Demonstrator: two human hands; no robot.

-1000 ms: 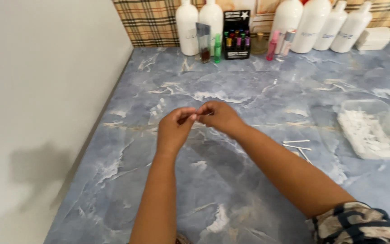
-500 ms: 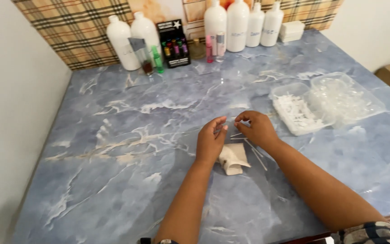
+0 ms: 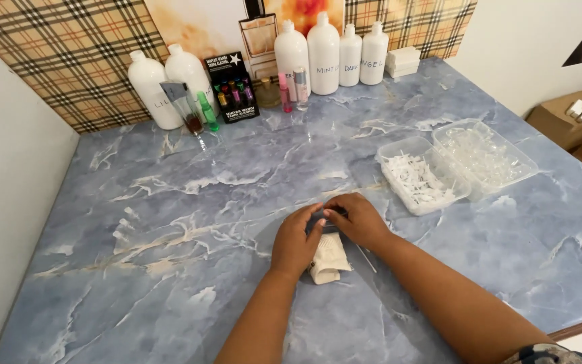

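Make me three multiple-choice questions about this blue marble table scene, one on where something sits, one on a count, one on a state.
1. Where does the crumpled white cloth lie?
A. beside the tall white bottles
B. on the blue marble tabletop just below the two hands
C. inside a plastic tray

2. How many clear plastic trays stand at the right?
A. one
B. two
C. four

3. How are the left hand and right hand placed?
A. fingertips together
B. far apart
C. flat on the wall

Answers: B, the cloth shows under the wrists; B, a tray of white bits and a tray of clear pieces sit side by side; A, the fingertips meet over something small.
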